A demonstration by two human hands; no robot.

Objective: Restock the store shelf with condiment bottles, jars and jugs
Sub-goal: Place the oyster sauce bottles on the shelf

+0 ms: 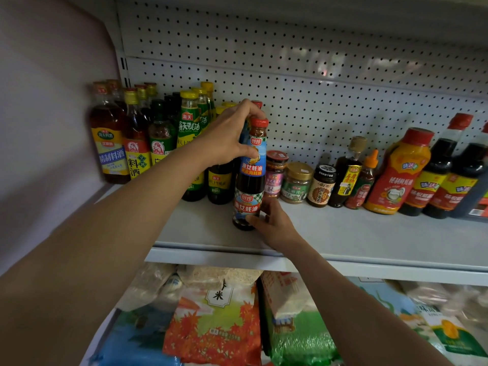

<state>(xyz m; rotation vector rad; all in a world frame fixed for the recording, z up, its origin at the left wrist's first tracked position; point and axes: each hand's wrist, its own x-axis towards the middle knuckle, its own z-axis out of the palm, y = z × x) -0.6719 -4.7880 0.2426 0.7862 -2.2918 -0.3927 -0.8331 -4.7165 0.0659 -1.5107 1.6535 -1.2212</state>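
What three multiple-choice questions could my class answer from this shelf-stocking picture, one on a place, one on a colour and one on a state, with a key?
1. Where does the oyster sauce bottle stand?
A. On the shelf, left of the small jars
B. On the rice bags below
C. At the far right end

2. What colour is its cap?
A. Yellow
B. Red
C. Green

3. How are the hands placed?
A. Both hang idle
B. Only one touches the bottle
C. The left hand grips the bottle's upper part and the right hand holds its base

Key: 1 A, the pink-labelled jar sits directly to its right; 2 B, the cap shows red beside the fingers; 3 C, fingers of both hands curl round the bottle.
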